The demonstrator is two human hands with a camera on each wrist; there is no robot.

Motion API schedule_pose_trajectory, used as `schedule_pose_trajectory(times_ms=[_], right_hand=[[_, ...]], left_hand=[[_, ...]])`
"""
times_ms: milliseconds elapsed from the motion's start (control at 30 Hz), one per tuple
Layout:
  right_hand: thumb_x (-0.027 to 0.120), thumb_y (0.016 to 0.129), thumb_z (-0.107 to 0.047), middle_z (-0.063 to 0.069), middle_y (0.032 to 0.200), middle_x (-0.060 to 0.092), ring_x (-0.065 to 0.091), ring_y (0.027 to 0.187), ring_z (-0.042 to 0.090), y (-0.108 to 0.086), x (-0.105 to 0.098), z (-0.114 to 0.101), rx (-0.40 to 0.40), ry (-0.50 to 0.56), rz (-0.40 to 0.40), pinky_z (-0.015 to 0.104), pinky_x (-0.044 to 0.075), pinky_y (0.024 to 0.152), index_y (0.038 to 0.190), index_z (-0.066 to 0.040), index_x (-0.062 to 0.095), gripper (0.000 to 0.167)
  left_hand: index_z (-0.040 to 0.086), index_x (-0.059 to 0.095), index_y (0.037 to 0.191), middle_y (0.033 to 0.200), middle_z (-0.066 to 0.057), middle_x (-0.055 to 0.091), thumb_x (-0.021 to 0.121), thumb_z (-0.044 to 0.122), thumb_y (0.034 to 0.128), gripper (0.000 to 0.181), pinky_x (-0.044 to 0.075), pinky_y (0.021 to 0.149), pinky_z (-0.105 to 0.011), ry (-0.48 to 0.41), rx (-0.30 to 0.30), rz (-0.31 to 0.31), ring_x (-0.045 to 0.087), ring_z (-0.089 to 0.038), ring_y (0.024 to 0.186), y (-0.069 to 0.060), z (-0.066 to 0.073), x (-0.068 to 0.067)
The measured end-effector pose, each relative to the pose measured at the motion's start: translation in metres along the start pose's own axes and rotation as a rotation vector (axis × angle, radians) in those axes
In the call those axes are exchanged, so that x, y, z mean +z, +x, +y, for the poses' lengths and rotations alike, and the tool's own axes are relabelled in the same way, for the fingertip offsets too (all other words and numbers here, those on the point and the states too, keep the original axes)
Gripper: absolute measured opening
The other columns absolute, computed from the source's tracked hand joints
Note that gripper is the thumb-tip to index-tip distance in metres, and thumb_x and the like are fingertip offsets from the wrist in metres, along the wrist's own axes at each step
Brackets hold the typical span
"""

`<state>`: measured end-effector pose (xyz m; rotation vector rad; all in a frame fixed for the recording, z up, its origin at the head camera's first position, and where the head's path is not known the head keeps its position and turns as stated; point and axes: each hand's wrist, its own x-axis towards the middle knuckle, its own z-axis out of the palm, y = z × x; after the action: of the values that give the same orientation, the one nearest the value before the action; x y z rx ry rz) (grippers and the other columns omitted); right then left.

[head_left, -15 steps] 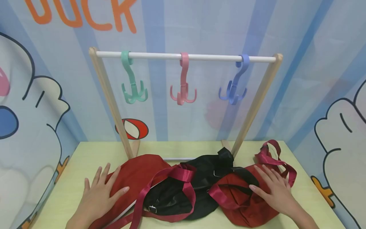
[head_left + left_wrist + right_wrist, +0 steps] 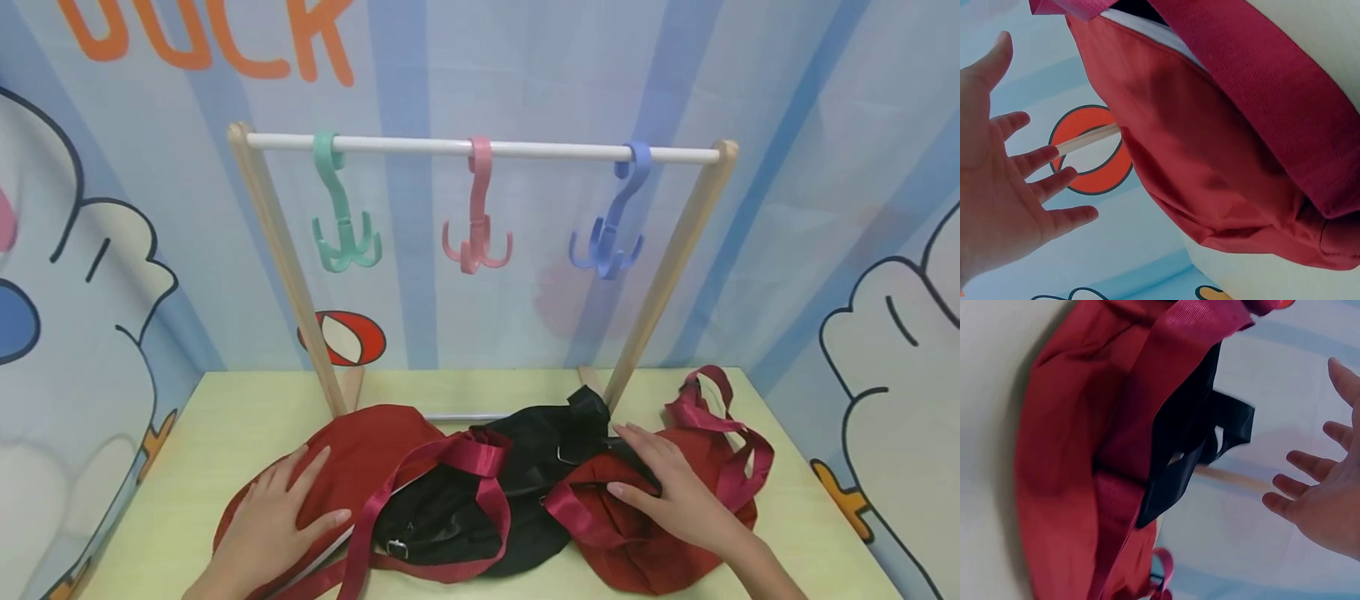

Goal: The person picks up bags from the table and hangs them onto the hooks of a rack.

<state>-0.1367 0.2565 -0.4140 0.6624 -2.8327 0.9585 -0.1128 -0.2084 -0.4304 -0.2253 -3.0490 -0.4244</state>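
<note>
Three soft fabric bags lie bunched side by side on the table: a red bag (image 2: 375, 433) at left, a black bag (image 2: 442, 504) in the middle and another red bag (image 2: 660, 571) at right. Crimson straps (image 2: 495, 504) trail over them. Fingers spread, my left hand (image 2: 262, 529) is over the left red bag; the left wrist view shows a gap between that hand (image 2: 997, 194) and the bag (image 2: 1191, 137). Above the right red bag is my right hand (image 2: 682, 496), its fingers extended toward the black strap. Neither hand holds anything.
Behind the bags stands a wooden-legged rack with a white rail (image 2: 555, 150). Green (image 2: 341, 225), pink (image 2: 477, 225) and blue (image 2: 609, 229) four-pronged hooks hang from it. A printed blue cloth backdrop (image 2: 480, 325) rises behind the pale yellow table (image 2: 180, 442).
My right hand has moved left over the right bag. The left hand has shifted slightly right and nearer to me. The bags lie as before.
</note>
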Motion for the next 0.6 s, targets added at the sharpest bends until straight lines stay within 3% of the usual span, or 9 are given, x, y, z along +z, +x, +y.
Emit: schedule_pose_trajectory(times_ms=[300, 433, 600], right_hand=[[0.062, 0.085, -0.039, 0.01, 0.143, 0.032, 0.03, 0.127, 0.032, 0.017, 0.015, -0.02, -0.084, 0.067, -0.105, 0.056, 0.033, 0.092, 0.142, -0.018, 0.033, 0.068], [0.068, 0.082, -0.029, 0.009, 0.143, 0.032, 0.031, 0.128, 0.03, 0.021, 0.024, -0.027, -0.126, 0.068, -0.143, 0.053, 0.035, 0.093, 0.141, -0.017, 0.032, 0.07], [0.071, 0.08, -0.015, 0.008, 0.144, 0.03, 0.029, 0.129, 0.028, 0.024, 0.038, -0.035, -0.118, 0.087, -0.23, 0.052, 0.035, 0.093, 0.142, -0.019, 0.03, 0.075]], left_hand=[[0.009, 0.038, 0.138, 0.127, -0.022, 0.043, 0.064, 0.063, 0.0691, 0.091, 0.042, 0.076, -0.061, -0.063, -0.01, -0.102, 0.04, -0.041, 0.112, -0.004, 0.008, 0.003], [0.012, 0.038, 0.138, 0.125, -0.019, 0.045, 0.066, 0.065, 0.0645, 0.095, 0.045, 0.073, -0.058, -0.086, -0.053, -0.156, 0.042, -0.037, 0.111, -0.004, 0.012, 0.008], [0.015, 0.041, 0.137, 0.121, -0.013, 0.048, 0.071, 0.06, 0.0625, 0.093, 0.048, 0.072, -0.053, -0.112, -0.08, -0.207, 0.046, -0.031, 0.106, -0.005, 0.019, 0.013]])
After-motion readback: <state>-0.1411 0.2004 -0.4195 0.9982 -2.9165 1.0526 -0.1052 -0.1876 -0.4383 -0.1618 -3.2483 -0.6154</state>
